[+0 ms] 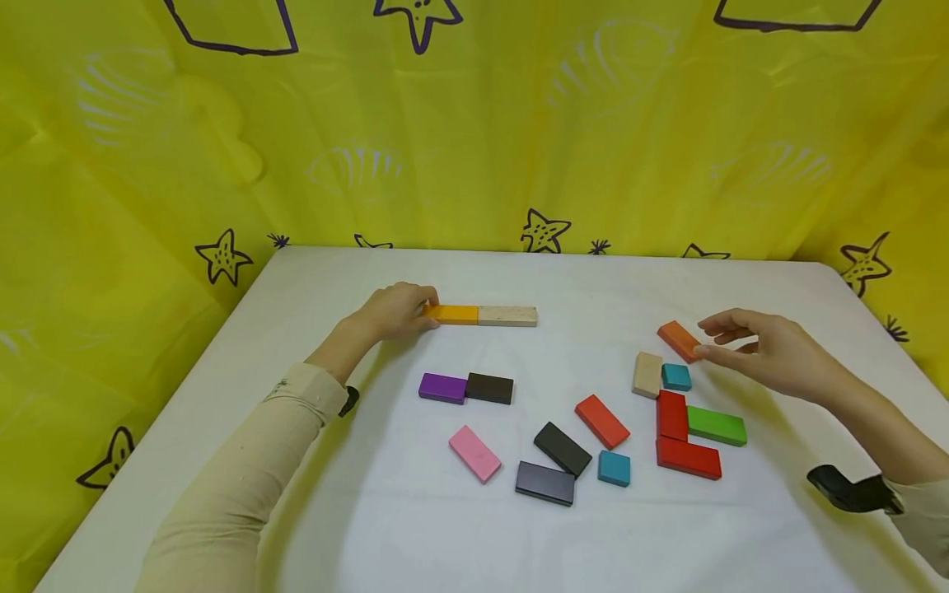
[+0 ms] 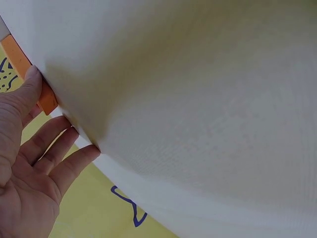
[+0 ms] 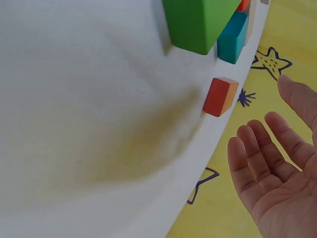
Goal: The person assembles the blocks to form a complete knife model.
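Observation:
My left hand [image 1: 396, 311] pinches the near end of an orange block [image 1: 457, 315] between thumb and forefinger, at the back left of the table. The block lies flat, end to end with a plain wooden block [image 1: 507, 316]. In the left wrist view the thumb [image 2: 32, 82] presses the orange block's side, and the other fingers spread loosely along the tabletop. On the right, my right hand [image 1: 778, 350] hovers with relaxed fingers beside a red-orange block [image 1: 678, 340]. The right wrist view shows its palm holding nothing, a gap away from that block [image 3: 218, 97].
Nearer on the table [image 1: 385, 527] lie purple [image 1: 442, 388], dark brown [image 1: 489, 388], pink [image 1: 475, 454] and black blocks [image 1: 562, 448]. Red [image 1: 672, 416], green [image 1: 716, 425], teal [image 1: 676, 376] and pale wooden blocks [image 1: 647, 375] cluster at right. A yellow patterned cloth [image 1: 474, 123] hangs behind.

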Demonstrator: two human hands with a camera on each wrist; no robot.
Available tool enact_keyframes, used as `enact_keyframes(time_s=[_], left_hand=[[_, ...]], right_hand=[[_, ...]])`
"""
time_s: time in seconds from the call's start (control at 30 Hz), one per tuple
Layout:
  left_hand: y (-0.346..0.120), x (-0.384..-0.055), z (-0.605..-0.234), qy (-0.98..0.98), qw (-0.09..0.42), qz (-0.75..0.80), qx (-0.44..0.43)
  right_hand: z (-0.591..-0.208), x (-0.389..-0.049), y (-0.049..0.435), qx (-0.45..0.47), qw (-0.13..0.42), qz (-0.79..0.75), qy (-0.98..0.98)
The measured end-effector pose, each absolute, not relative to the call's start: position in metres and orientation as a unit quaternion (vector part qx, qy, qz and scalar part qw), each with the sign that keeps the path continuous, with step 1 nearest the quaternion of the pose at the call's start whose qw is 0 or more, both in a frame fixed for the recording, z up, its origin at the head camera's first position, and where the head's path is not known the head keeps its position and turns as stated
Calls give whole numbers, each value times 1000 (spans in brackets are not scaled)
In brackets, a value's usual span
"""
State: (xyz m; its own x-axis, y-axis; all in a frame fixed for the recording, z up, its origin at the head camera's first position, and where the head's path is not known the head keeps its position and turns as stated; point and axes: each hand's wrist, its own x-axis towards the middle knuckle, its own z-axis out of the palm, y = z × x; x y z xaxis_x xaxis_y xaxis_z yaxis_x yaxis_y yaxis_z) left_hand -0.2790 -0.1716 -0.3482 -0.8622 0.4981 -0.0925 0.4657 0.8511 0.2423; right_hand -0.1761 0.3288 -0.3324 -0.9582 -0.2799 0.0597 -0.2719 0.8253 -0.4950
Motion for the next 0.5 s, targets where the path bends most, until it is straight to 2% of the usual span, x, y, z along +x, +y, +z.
enact_keyframes(time_s=[0.2,0.5], left_hand=[[-173,-278,-347,959,76,105,250],[-172,-277,-347,958,75,107,255]], right_hand=[[-339,-180,331,-138,50,-254,956],[-345,-186,330,-150,62,-246,956]])
